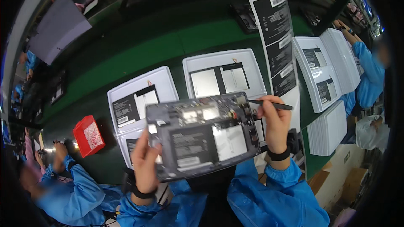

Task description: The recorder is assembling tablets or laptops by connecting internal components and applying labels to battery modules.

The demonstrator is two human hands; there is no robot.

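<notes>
A tablet with its back cover off (pixel 208 129) is held up over the near edge of the bench, its circuit boards and flat black-and-silver battery exposed. My left hand (pixel 145 159) grips its left edge, thumb on top and fingers beneath. In my right hand (pixel 275 122) is a pair of dark tweezers (pixel 283 106), pinched between thumb and fingers. Their tip reaches the tablet's upper right corner; whether it touches a part there cannot be made out. Just beyond the tablet stand a white tray (pixel 170 80) and a second white tray (pixel 255 61), each with a battery pack.
A red bin (pixel 79 139) of small pale pieces sits at left. A long strip of black labels (pixel 275 29) hangs down right of centre. Stacked white trays (pixel 327 129) and an open battery tray (pixel 336 85) stand at right. Co-workers in blue sleeves (pixel 86 191) flank me.
</notes>
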